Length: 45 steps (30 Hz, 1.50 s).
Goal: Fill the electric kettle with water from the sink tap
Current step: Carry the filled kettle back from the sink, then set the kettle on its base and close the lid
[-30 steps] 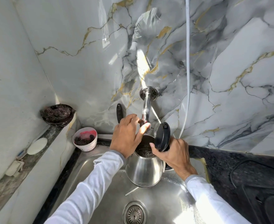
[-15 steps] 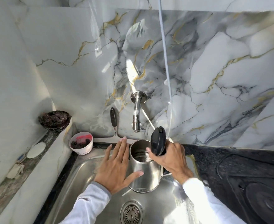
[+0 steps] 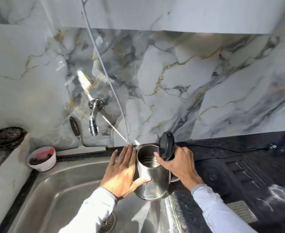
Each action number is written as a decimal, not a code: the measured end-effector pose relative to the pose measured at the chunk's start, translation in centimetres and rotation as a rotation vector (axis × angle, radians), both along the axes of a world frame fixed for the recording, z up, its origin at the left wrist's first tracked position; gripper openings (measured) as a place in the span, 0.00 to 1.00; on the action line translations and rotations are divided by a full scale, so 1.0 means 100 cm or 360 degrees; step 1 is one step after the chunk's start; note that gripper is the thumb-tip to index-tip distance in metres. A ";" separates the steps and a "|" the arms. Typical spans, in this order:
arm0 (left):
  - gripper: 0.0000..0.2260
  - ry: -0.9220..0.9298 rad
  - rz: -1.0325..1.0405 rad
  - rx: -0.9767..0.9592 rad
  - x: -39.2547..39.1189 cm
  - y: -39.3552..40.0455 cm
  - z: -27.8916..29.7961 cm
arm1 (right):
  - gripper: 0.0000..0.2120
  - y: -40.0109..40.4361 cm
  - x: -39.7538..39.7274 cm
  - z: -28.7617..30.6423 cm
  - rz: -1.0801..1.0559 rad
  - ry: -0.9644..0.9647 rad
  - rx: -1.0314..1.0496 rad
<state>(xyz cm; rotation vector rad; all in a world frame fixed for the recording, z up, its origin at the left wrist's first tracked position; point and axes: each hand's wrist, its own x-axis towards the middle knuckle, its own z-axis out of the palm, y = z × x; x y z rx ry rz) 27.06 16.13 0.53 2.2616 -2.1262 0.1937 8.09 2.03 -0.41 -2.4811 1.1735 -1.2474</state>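
Observation:
A steel electric kettle [image 3: 152,179] with its black lid [image 3: 166,145] flipped up is held over the right edge of the steel sink [image 3: 57,195]. My right hand [image 3: 177,163] grips its handle on the right side. My left hand [image 3: 123,172] lies flat against the kettle's left wall, fingers spread and thumb on the steel. The chrome tap [image 3: 93,118] sticks out of the marble wall up and to the left of the kettle, with no water running. The kettle's mouth is off to the right of the spout, not under it.
A white bowl [image 3: 42,158] and a dark dish [image 3: 6,137] stand on the left ledge. A squeegee [image 3: 77,132] leans on the wall. A thin white hose [image 3: 104,71] hangs past the tap. Black counter [image 3: 239,165] with a cord lies right. The drain [image 3: 107,223] is below.
My left hand left the tap and now rests on the kettle's side. The kettle has moved right, away from under the spout, toward the counter.

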 end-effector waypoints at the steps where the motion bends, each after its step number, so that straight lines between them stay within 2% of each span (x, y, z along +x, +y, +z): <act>1: 0.51 0.0009 -0.0006 -0.0016 -0.016 -0.007 0.001 | 0.22 -0.005 -0.018 0.001 -0.0021 -0.0010 -0.0017; 4: 0.49 0.0022 -0.0030 -0.0068 -0.055 -0.025 0.002 | 0.22 -0.019 -0.057 0.003 -0.0074 -0.0030 -0.0122; 14: 0.47 0.0030 0.0004 -0.0023 -0.197 -0.101 -0.013 | 0.22 -0.098 -0.193 -0.011 -0.0148 0.0019 -0.0164; 22: 0.48 -0.0037 0.0100 -0.0008 -0.262 -0.150 -0.034 | 0.21 -0.157 -0.251 -0.034 -0.0049 -0.0016 -0.0168; 28: 0.50 0.0032 0.0136 0.0070 -0.276 -0.166 -0.040 | 0.23 -0.178 -0.263 -0.041 0.0053 0.0025 -0.0127; 35: 0.49 0.0094 0.0173 0.0026 -0.276 -0.170 -0.048 | 0.25 -0.185 -0.268 -0.038 0.0257 0.0113 -0.0080; 39: 0.50 0.0137 0.0172 0.0031 -0.275 -0.169 -0.047 | 0.32 -0.184 -0.276 -0.027 0.0371 0.0291 0.0188; 45: 0.50 0.0216 0.0106 -0.0060 -0.271 -0.166 -0.034 | 0.36 -0.176 -0.287 -0.010 0.0548 0.0567 0.0339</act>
